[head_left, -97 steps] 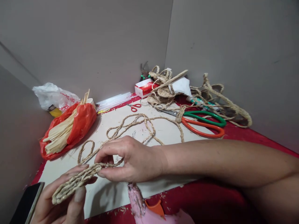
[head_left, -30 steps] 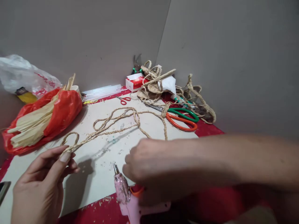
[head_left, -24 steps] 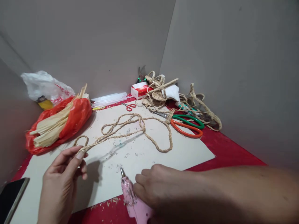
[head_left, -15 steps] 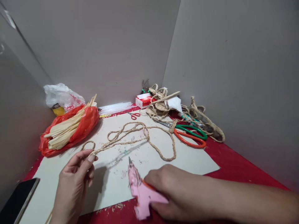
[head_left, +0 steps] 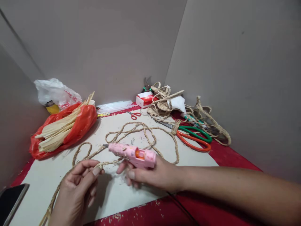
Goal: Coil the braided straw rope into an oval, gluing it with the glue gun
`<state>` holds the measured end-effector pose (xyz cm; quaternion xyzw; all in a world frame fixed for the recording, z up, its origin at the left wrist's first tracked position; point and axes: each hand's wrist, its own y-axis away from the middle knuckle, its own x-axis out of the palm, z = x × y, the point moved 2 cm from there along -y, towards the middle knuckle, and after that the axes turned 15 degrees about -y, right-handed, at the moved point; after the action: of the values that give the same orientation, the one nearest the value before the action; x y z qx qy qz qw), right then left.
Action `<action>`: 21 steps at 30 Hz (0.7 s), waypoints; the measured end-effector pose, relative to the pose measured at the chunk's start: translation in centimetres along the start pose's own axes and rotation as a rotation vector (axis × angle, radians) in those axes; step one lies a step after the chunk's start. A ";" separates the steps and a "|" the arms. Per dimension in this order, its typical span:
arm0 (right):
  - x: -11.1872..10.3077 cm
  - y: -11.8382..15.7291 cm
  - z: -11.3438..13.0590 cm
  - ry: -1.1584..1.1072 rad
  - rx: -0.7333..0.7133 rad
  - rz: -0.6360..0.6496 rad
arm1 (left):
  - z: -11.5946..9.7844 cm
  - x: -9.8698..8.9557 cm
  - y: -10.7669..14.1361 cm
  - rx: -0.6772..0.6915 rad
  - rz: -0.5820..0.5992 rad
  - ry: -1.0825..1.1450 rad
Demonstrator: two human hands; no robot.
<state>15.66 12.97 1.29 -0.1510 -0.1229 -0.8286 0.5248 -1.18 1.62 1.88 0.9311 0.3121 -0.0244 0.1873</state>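
A braided straw cord [head_left: 176, 147] lies in loops over the white sheet and runs back to the lower left. My left hand [head_left: 81, 185] pinches one end of it between thumb and forefinger. My right hand [head_left: 145, 174] is closed round a pink hot glue gun [head_left: 128, 153], its nozzle pointing left, above and beyond the pinched end. A stretch of cord passes from the left fingers to the right fingertips under the gun; whether those fingers grip it I cannot tell.
Large scissors [head_left: 195, 138] with green and orange handles lie right, small red scissors [head_left: 134, 115] farther back. A red bag [head_left: 82, 125] of straw strips stands left, a phone [head_left: 14, 201] front left. Glue sticks [head_left: 115, 106], a red-white box [head_left: 145, 99] and woven pieces [head_left: 164, 106] line the back.
My right hand has brought the glue gun up and left, turning its nozzle from pointing away to pointing left. My left hand keeps its pinch; more cord now shows beside it.
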 end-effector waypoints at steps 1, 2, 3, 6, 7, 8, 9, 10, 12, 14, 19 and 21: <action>0.0 -0.5 -0.2 0.019 -0.022 -0.005 | 0.1 0.2 0.0 -0.011 0.008 -0.003; 0.0 -0.9 -0.3 0.048 -0.061 -0.004 | 0.2 0.3 0.1 -0.014 0.015 -0.006; 0.1 -1.2 -0.2 0.068 -0.115 0.000 | 0.2 0.5 0.1 -0.014 0.022 -0.010; 0.0 -1.6 0.1 0.099 -0.232 0.016 | 0.4 0.8 0.0 -0.014 0.054 -0.035; -0.1 -1.6 0.2 0.109 -0.242 0.018 | 0.5 0.8 0.0 -0.021 0.054 -0.044; -0.2 -1.6 0.2 0.125 -0.243 0.017 | 0.5 0.9 0.0 -0.033 0.045 -0.053; -0.3 -1.6 0.2 0.142 -0.238 0.017 | 0.5 1.0 0.0 -0.045 0.032 -0.059; -0.4 -1.5 0.3 0.158 -0.240 0.012 | 0.6 1.1 0.0 -0.057 0.019 -0.060; -0.8 -1.5 0.2 0.199 -0.236 0.015 | 0.6 1.3 0.1 -0.083 0.007 -0.056; -1.1 -1.5 0.2 0.251 -0.208 0.020 | 0.6 1.6 0.1 -0.105 0.017 -0.044; -1.6 -1.3 0.6 0.377 -0.116 0.061 | 0.9 1.5 -0.3 -0.238 0.100 0.062; -1.5 -1.1 1.2 0.436 -0.142 0.081 | 1.0 1.2 -0.5 -0.280 0.101 0.138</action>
<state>15.45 15.09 1.75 -0.0098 0.0583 -0.8264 0.5599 -0.43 2.29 0.55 0.9099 0.2773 0.0927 0.2943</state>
